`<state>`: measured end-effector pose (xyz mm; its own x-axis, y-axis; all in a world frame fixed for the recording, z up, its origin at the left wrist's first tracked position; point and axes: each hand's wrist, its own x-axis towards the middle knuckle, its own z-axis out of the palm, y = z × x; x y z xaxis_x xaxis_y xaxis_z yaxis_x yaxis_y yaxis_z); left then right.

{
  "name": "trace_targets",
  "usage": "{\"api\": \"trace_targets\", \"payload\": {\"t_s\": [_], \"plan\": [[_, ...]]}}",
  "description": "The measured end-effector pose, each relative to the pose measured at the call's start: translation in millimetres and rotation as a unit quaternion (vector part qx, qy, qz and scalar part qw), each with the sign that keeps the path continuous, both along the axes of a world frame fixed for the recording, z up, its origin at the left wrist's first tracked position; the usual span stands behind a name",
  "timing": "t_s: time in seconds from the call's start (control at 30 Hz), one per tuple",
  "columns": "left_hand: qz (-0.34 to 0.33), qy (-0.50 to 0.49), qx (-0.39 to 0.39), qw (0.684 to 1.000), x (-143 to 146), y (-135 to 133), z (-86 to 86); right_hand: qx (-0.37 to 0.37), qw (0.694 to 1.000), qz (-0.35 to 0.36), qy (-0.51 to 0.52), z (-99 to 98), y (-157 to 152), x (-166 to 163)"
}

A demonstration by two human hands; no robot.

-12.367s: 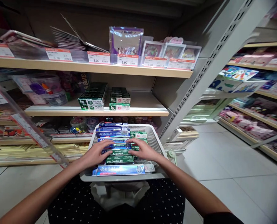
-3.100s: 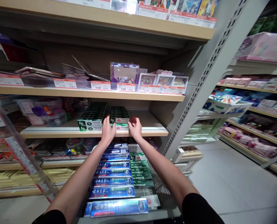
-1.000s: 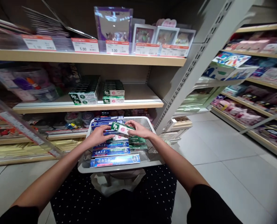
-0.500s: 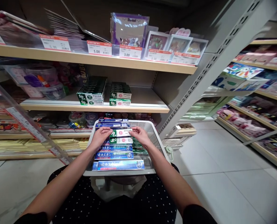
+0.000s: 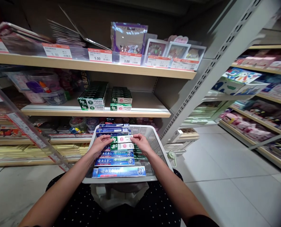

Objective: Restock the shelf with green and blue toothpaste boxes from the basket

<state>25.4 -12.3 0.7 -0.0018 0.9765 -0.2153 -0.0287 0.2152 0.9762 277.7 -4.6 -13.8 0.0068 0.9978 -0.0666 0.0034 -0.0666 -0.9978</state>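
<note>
Between my two hands is a white-and-green toothpaste box [image 5: 126, 138], held by its ends above a grey plastic basket [image 5: 162, 151] on my lap. My left hand [image 5: 100, 144] pinches the left end, and my right hand [image 5: 142, 144] has the right end in its fingertips. A second green-and-white box [image 5: 125, 146] lies directly against the first one's lower edge; whether it is also gripped I cannot tell. Blue toothpaste boxes [image 5: 114, 162] fill the left side of the basket. Dark green boxes [image 5: 139, 154] lie under and beside my right hand.
Ahead, the middle shelf [image 5: 140, 113] carries two stacks of green toothpaste boxes [image 5: 91, 101]. Plastic tubs [image 5: 52, 94] stand to their left. The shelf above [image 5: 154, 70] holds packaged goods and price tags. A slotted metal upright [image 5: 201, 75] rises at the right, beside the tiled floor [image 5: 208, 164].
The view has tilted slightly upward, so the shelves and basket appear lower. Both hands keep their pinch on the toothpaste box, and the two green-and-white boxes look a little closer together.
</note>
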Motion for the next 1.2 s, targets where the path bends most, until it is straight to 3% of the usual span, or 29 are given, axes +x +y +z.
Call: {"api": "trace_targets", "payload": {"t_s": [0.27,0.43,0.57,0.73,0.83,1.0,1.2], "plan": [[0.024,0.018,0.037,0.999,5,-5,1.2,0.029,0.999,-0.025,0.009,-3.3,-2,-7],[0.048,0.038,0.106,0.992,8,-2,12.1,0.068,0.997,-0.021,-0.007,12.8,-1,-10],[0.072,0.072,0.194,0.976,15,18,48.5,0.133,0.99,-0.037,-0.017,51.3,13,-14],[0.115,0.101,0.298,0.942,30,67,106.6,0.217,0.971,-0.098,-0.031,112.4,57,-21],[0.165,0.157,0.337,0.913,37,97,122.3,0.256,0.958,-0.124,-0.049,131.7,86,-26],[0.223,0.219,0.396,0.863,43,126,110.8,0.273,0.946,-0.148,-0.088,128.6,115,-34],[0.222,0.28,0.404,0.842,43,138,99.6,0.317,0.925,-0.165,-0.127,114.7,135,-38]]}}
